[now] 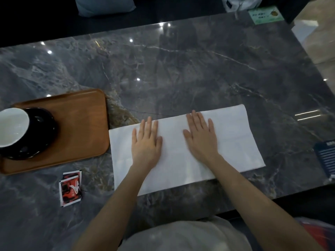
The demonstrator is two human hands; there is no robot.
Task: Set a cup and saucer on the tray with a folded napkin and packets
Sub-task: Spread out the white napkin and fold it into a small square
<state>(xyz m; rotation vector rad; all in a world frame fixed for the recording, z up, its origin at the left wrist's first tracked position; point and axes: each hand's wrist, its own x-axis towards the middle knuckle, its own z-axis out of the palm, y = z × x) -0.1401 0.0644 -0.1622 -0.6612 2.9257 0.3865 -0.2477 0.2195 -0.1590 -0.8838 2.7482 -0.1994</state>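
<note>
Both hands, left hand (pixel 146 142) and right hand (pixel 201 136), press flat, fingers spread, gripping nothing, on napkin (pixel 235 138). Its long axis runs left-right beneath them. Tray (pixel 87 124) lies beyond the left hand, nearer it.

Bare table (pixel 181 69) lies open from 10 to 2 o'clock. At 9 o'clock, the tray (pixel 85 127) (right half bare) is blocked on its left by cup (pixel 12 127) and saucer (pixel 41 134); packets (pixel 71 188) sit at 8 o'clock.
</note>
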